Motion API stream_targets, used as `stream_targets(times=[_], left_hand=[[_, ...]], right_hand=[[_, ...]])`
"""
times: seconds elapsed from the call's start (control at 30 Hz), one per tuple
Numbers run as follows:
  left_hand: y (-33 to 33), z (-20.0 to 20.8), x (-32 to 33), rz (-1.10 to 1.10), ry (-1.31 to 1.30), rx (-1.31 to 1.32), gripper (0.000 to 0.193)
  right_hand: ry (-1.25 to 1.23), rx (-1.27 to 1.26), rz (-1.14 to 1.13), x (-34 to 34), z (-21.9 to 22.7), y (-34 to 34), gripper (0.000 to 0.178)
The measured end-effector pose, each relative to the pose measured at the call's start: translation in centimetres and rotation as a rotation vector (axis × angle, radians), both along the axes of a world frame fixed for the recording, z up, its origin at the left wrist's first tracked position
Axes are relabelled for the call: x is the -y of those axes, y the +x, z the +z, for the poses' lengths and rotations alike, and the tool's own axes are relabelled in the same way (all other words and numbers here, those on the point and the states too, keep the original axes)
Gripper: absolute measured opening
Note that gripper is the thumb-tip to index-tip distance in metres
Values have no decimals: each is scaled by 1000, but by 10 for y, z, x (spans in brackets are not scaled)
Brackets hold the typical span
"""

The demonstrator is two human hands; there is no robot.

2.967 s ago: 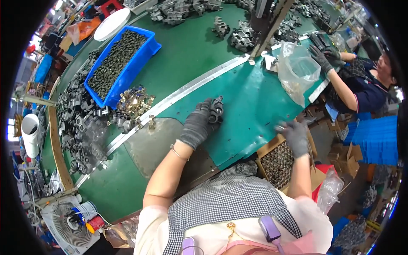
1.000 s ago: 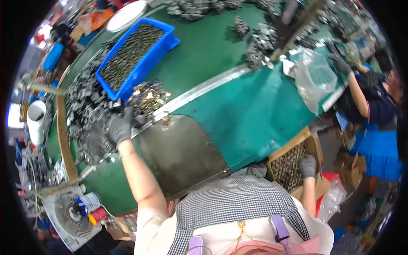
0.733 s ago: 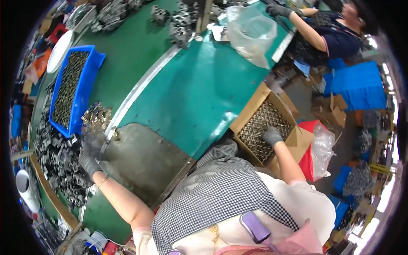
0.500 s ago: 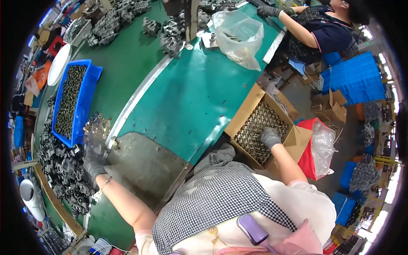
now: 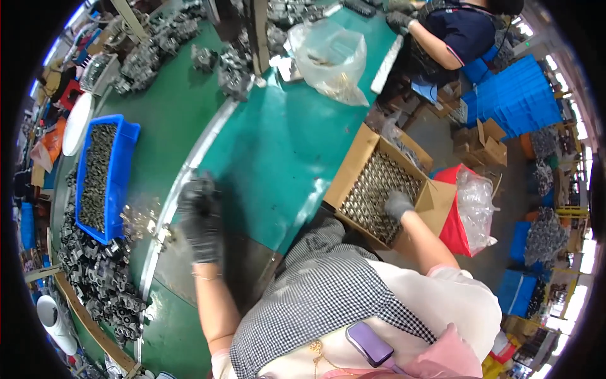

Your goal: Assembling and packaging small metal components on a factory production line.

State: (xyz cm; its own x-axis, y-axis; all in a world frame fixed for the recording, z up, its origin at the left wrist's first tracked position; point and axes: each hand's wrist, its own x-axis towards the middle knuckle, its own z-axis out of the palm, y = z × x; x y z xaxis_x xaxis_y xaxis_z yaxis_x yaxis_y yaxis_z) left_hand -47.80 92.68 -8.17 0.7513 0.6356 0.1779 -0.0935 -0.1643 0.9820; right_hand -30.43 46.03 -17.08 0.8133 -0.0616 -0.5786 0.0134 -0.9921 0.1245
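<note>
My left hand (image 5: pixel 201 230), in a dark grey glove, is raised over the green work table (image 5: pixel 284 145). Its fingers are closed round a dark metal casting (image 5: pixel 203 184), smeared by motion. Down in an open cardboard box (image 5: pixel 351 158) at the right, my gloved right hand (image 5: pixel 398 204) reaches onto rows of small shiny cylindrical metal parts (image 5: pixel 372 189). Those fingers are bent and partly hidden, so what they grip, if anything, does not show.
A blue bin (image 5: pixel 129 148) full of small brassy parts stands left, beside a heap of dark castings (image 5: pixel 101 278) and loose brass pieces (image 5: pixel 140 218). A post (image 5: pixel 257 38) and a plastic bag (image 5: pixel 331 60) are at the back; a co-worker's gloved hand (image 5: pixel 399 22) is far right.
My left hand has moved from the casting heap to the right, over the table, and now carries a dark casting. My right hand stays in the box. The view has shifted slightly.
</note>
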Motion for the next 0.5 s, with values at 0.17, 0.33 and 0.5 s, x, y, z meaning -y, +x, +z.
stream_targets(times=[0.17,0.33,0.5], left_hand=[[7,1,40,100,906,-182,47],[6,18,43,46,504,-191,46],[-3,-40,10,40,-131,-222,51]], right_hand=[[-58,9,-44,18,-27,-9,28],[-137,-196,373,71,-91,8,25],[137,-65,738,-19,22,35,33]])
